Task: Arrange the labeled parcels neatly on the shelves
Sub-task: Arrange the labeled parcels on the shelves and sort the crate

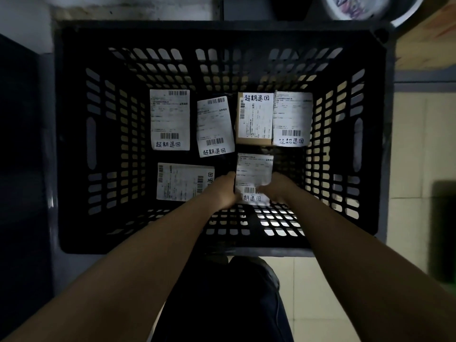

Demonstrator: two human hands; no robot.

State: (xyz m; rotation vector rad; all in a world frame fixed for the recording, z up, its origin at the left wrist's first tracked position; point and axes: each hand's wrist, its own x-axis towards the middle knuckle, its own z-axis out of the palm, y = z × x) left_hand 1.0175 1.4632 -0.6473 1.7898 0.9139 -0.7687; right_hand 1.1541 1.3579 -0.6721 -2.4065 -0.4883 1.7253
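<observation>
Several parcels with white shipping labels lie in the bottom of a deep black slotted crate. Both my arms reach down into it. My left hand grips the left edge of a dark parcel with a white label near the crate's front middle. My right hand holds the same parcel's right side, with fingers over the label's lower part. Along the back lie a labeled parcel at the left, a tilted one, a brown box and another label. One more labeled parcel lies at the front left.
The crate stands on a pale tiled floor. A round bowl sits at the top right beside a wooden surface. A dark shape stands at the left. My dark-clothed legs are below the crate's front rim.
</observation>
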